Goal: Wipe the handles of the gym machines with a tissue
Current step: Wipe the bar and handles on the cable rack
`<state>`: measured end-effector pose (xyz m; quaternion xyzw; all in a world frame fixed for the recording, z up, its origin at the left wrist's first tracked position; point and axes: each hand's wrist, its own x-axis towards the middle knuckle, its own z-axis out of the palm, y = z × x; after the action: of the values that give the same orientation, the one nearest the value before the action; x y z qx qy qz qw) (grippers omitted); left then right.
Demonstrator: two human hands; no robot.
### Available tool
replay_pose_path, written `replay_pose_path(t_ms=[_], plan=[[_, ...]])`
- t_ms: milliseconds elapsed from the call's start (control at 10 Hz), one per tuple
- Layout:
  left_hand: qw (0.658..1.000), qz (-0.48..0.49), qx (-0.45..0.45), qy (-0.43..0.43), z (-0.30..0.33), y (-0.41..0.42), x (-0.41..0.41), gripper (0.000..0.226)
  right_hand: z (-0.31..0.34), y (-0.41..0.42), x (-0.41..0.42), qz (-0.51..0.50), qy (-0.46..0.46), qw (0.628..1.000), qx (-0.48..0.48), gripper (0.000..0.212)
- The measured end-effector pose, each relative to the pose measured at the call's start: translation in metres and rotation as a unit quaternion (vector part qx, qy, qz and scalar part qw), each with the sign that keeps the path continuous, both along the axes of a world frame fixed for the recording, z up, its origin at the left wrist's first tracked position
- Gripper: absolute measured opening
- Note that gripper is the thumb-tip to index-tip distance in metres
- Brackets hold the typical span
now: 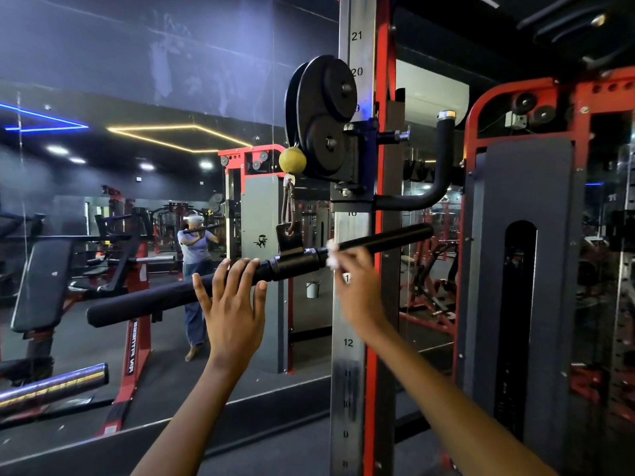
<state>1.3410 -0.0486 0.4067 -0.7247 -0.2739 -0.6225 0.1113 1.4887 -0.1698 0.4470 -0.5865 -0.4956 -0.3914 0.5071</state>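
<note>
Left hand [231,297] grip released against bar handle [240,276]; right hand [357,286] pinches tissue [332,254]; post [348,341] reads 12.

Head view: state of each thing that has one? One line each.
bar: hangs tilted from the carabiner, right end higher
tissue: crumpled, pressed on the bar right of its centre sleeve
left hand: fingers straight, resting on the bar's left grip
right hand: pinches the tissue
carabiner: closed, links cable to bar
pulley carriage: pinned between marks 16 and 20

Matt black bar [192,293] (white paper tissue [332,253])
</note>
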Motion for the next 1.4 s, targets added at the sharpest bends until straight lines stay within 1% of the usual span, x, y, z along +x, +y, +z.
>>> replay_pose_path(t_ms=[100,200,300,400,500,600,700,800,900,1000,1100,1200,1300,1400], plan=[[1.0,0.006,0.004,0.0,0.001,0.002,-0.004,0.045,-0.002,0.005,0.006,0.011,-0.108,0.992,-0.065,0.025],[1.0,0.015,0.011,0.004,0.006,0.006,-0.013,0.044,0.018,-0.014,0.054,-0.056,0.063,0.996,-0.001,0.023],[1.0,0.016,0.012,0.007,0.009,0.01,-0.016,0.045,0.024,-0.025,0.076,-0.12,0.164,0.978,0.053,0.022],[1.0,0.015,0.012,0.015,0.009,0.014,-0.015,0.044,0.022,0.001,0.034,-0.048,0.124,0.991,0.014,0.021],[1.0,0.014,0.01,0.016,0.009,0.016,-0.013,0.044,0.008,0.024,-0.006,0.01,-0.013,0.998,-0.054,0.023],[1.0,0.012,0.009,0.017,0.006,0.021,-0.015,0.046,0.009,0.025,0.003,-0.002,-0.082,0.994,-0.076,0.025],[1.0,0.015,0.007,0.018,0.007,0.024,-0.016,0.047,0.022,0.006,0.03,-0.015,0.042,0.999,-0.02,0.023],[0.999,0.038,-0.027,0.0,0.018,0.023,-0.009,0.05,0.031,0.003,0.039,-0.05,0.145,0.988,-0.003,0.021],[0.997,0.06,-0.048,-0.022,0.027,0.024,-0.003,0.049,0.03,0.017,0.007,-0.025,0.038,0.996,-0.073,0.023],[0.996,0.078,-0.036,-0.014,0.028,0.034,-0.004,0.042,0.022,0.021,-0.002,-0.025,-0.122,0.983,-0.134,0.022],[0.996,0.084,-0.015,-0.006,0.026,0.04,-0.009,0.04,0.03,0.006,0.027,-0.054,-0.003,0.993,-0.101,0.02],[0.997,0.071,-0.008,-0.003,0.025,0.039,-0.009,0.04,0.029,-0.003,0.04,-0.063,0.195,0.979,-0.006,0.021],[0.998,0.059,-0.011,-0.009,0.023,0.038,-0.006,0.041,0.026,0.017,0.004,-0.049,0.163,0.984,-0.055,0.023],[0.999,0.043,-0.01,-0.013,0.021,0.041,-0.007,0.041,0.004,0.052,-0.044,0.051,0.023,0.991,-0.124,0.024]])
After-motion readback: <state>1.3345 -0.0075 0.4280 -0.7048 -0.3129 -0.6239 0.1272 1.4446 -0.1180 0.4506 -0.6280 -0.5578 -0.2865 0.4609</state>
